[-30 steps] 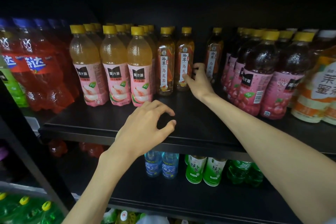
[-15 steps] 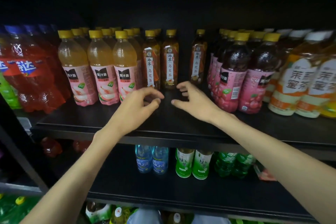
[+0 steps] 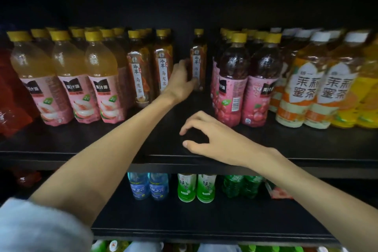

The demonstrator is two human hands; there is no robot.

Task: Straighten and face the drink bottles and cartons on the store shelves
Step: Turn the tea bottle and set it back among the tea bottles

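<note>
STEP: face lone oolong tea bottle (image 3: 197, 61), set back mid-shelf | LEFT: my left hand (image 3: 181, 82) wraps its lower body | RIGHT: my right hand (image 3: 206, 135) loosely curled, empty, above shelf (image 3: 306, 139) front edge | METHOD: draw forward upright, rotate label outward, align with front row.

Pink-labelled juice bottles (image 3: 67, 88) read 美汁源; green bottles (image 3: 186, 187) read 绿茶.
</note>
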